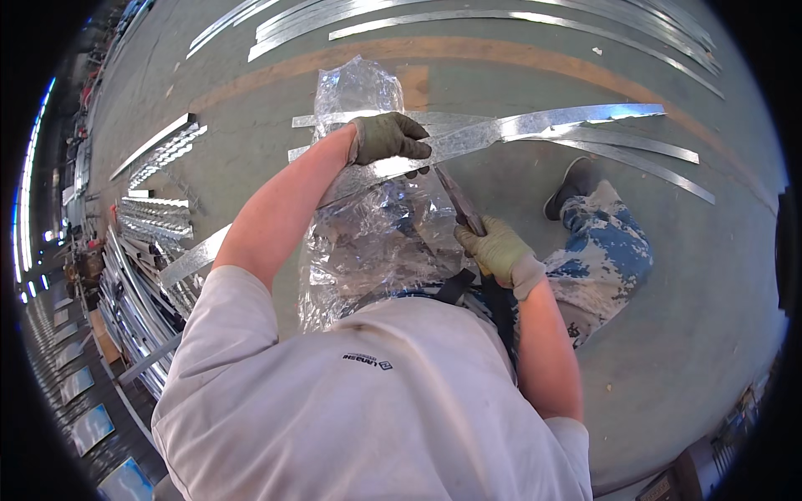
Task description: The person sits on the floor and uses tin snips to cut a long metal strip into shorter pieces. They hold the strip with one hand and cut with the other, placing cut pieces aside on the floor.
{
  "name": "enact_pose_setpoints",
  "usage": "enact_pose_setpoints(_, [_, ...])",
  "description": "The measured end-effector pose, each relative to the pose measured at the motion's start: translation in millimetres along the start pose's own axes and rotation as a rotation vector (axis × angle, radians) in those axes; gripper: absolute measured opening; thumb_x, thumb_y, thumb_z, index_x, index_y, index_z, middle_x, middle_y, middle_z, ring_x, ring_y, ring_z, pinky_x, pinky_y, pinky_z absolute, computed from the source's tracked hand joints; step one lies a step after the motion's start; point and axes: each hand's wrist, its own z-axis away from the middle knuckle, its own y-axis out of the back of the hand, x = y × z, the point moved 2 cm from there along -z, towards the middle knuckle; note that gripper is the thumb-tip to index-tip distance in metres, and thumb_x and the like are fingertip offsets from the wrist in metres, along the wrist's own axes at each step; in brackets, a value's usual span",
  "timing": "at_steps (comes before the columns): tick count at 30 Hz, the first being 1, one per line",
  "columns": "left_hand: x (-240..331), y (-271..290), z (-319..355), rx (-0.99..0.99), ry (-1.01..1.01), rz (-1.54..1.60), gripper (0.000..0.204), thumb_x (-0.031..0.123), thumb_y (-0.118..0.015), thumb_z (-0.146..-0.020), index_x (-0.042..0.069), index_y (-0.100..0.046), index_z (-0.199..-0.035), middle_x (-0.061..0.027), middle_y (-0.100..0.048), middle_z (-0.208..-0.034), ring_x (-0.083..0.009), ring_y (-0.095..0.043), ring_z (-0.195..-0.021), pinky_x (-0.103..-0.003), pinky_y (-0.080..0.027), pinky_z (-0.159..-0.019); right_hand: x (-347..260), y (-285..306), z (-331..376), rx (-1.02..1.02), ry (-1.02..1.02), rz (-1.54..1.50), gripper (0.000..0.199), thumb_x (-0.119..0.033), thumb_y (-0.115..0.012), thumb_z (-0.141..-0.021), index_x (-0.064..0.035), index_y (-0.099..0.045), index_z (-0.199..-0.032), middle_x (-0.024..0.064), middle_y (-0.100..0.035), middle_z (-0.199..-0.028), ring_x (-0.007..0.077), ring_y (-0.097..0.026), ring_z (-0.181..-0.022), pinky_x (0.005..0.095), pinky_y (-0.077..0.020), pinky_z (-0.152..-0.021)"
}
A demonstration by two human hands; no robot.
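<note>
Metal strip point(468, 142) sits pinched between the left hand's point(388, 138) gloved fingers; the right hand's point(499, 250) clench a dark tool point(459, 200), its tip beside the left fingertips. It looks light, springy, slick, probably sharp-edged: best gripped across its flat faces. Clear plastic point(359, 88) spreads beneath the left fingers; other strips point(468, 14) lie well beyond.

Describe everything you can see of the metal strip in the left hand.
The metal strip looks silvery, long, narrow and thin, with bright glare in patches. It slants from lower left, seemingly passing behind the left forearm, to upper right, overlapping other strips and clear plastic in view. The gloved left hand grips it partway along. The tip of a tool in the right hand reaches its near edge; contact is unclear.
</note>
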Motion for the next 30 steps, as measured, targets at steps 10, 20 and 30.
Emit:
enact_pose_setpoints(10, [-3,2,-3,-0.007,-0.024,0.046,0.041,0.022,-0.086,-0.104,-0.007,-0.077,-0.131,-0.0134,-0.086,-0.108,-0.0189,-0.08,-0.086,-0.038,-0.064,-0.086,1,-9,-17,0.013,0.062,0.002,0.049,-0.041,-0.076,-0.105,0.0015,-0.075,-0.13,0.0241,-0.079,-0.11,0.037,-0.072,-0.098,0.045,-0.0563,-0.095])
enact_pose_setpoints(20, [4,-1,3,0.053,0.025,0.019,0.055,0.024,-0.092,-0.098,-0.006,-0.074,-0.141,-0.0163,-0.083,-0.124,-0.0212,-0.078,-0.106,-0.038,-0.062,-0.095,17,-12,-31,0.069,0.147,0.099,0.051,-0.042,-0.075,-0.104,0.0011,-0.074,-0.131,0.0291,-0.078,-0.119,0.0486,-0.072,-0.111,0.0491,-0.0561,-0.1])
enact_pose_setpoints(30, [-7,6,-18,0.048,0.052,-0.043,0.054,0.021,-0.087,-0.101,-0.004,-0.071,-0.147,-0.0131,-0.082,-0.128,-0.0187,-0.077,-0.112,-0.034,-0.062,-0.1,24,-15,-34,0.087,0.155,0.049,0.05,-0.041,-0.074,-0.105,-0.0006,-0.074,-0.134,0.0298,-0.077,-0.121,0.0481,-0.073,-0.111,0.0495,-0.0563,-0.1])
